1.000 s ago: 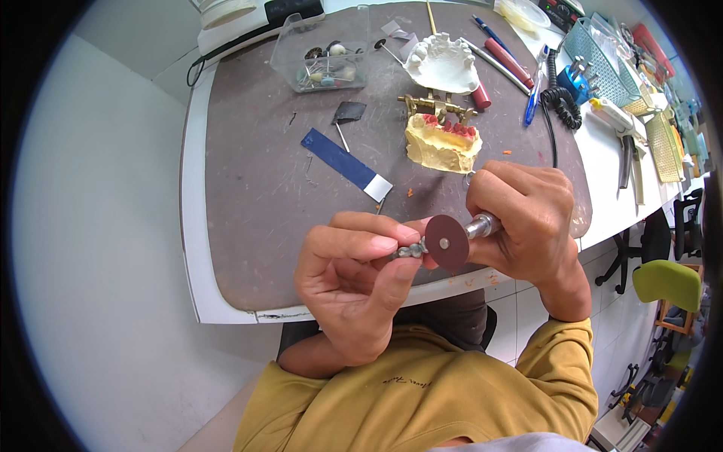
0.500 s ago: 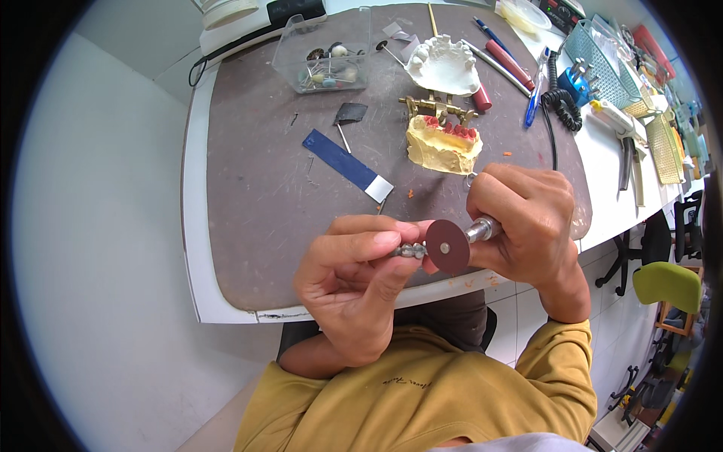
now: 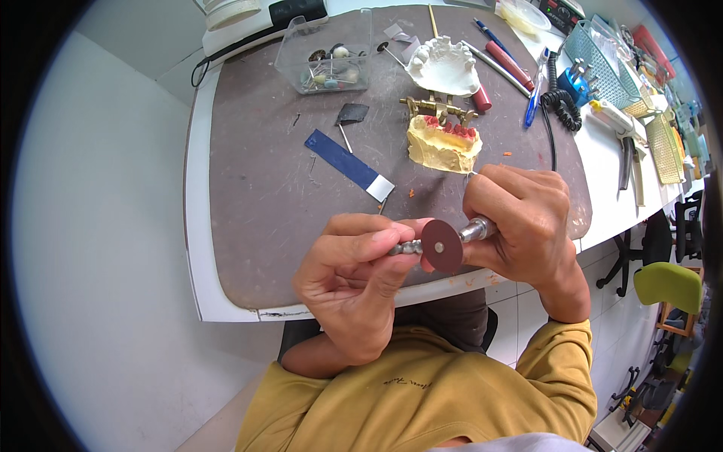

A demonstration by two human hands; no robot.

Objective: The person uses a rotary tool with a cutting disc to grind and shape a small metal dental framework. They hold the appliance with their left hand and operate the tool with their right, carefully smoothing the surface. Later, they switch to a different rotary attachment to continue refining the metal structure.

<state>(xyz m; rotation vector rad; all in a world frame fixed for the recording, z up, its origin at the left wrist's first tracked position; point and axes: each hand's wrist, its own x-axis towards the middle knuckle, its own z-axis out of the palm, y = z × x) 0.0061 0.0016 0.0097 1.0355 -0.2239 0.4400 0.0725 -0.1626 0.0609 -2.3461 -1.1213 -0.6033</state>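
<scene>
Head view, centre of the frame: a small knobbly metal piece (image 3: 409, 247) sits pinched between the fingers and thumb of the left hand (image 3: 345, 286), its right end beside a dark red disc (image 3: 442, 246). The right hand (image 3: 520, 218) is wrapped around the silver handpiece (image 3: 478, 229) that carries the disc; whether rim and metal touch is hard to tell, since the disc covers the spot. Good handling here would seem to call for a firm pinch, light pressure and hands braced together, with left fingertips kept off the rim they lie so near. Above the hands, a yellow dental model (image 3: 443, 147) stands close to the right knuckles, limiting upward travel; a white cast (image 3: 443, 66) lies beyond it, top centre. More room spreads left, over the brown mat (image 3: 256, 226) below a blue strip (image 3: 343, 160). The bench's white edge (image 3: 205, 264) bends beneath both hands, offering little rest there.
</scene>
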